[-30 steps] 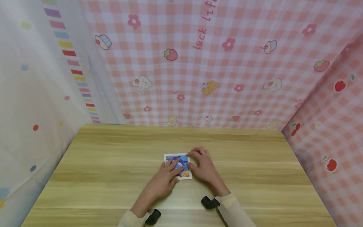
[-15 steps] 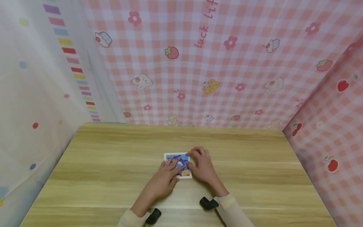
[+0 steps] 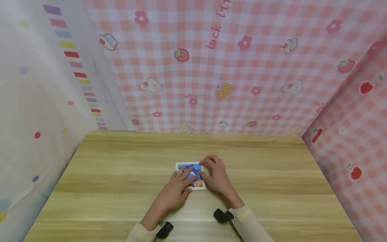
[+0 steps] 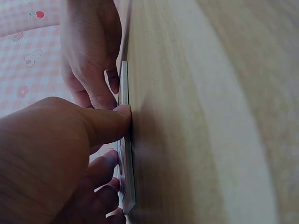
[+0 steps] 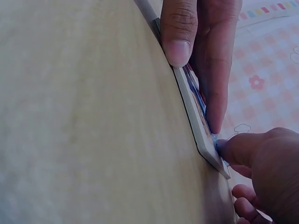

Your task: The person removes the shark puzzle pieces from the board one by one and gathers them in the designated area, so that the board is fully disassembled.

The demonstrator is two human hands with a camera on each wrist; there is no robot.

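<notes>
A small flat square picture board (image 3: 200, 184) with a white border and a blue picture lies on the wooden table. My left hand (image 3: 173, 193) rests spread over it from the near left, its straight fingers on the picture. In the left wrist view, the left thumb (image 4: 112, 123) presses the board's near edge. My right hand (image 3: 217, 176) is at the board's right side, its index fingertip touching the far right corner. In the right wrist view, the right thumb (image 5: 238, 147) touches the picture close to the border. Much of the picture is hidden under the left fingers.
The wooden table (image 3: 121, 161) stretches around the board on all sides. Behind it hangs a pink checked cloth (image 3: 193, 74), with a white dotted cloth (image 3: 36, 101) on the left and more pink checked cloth (image 3: 347, 148) on the right. Black wrist devices (image 3: 223, 215) sit at both cuffs.
The head view shifts slightly. Both hands keep the same places on the board, and the board lies as before.
</notes>
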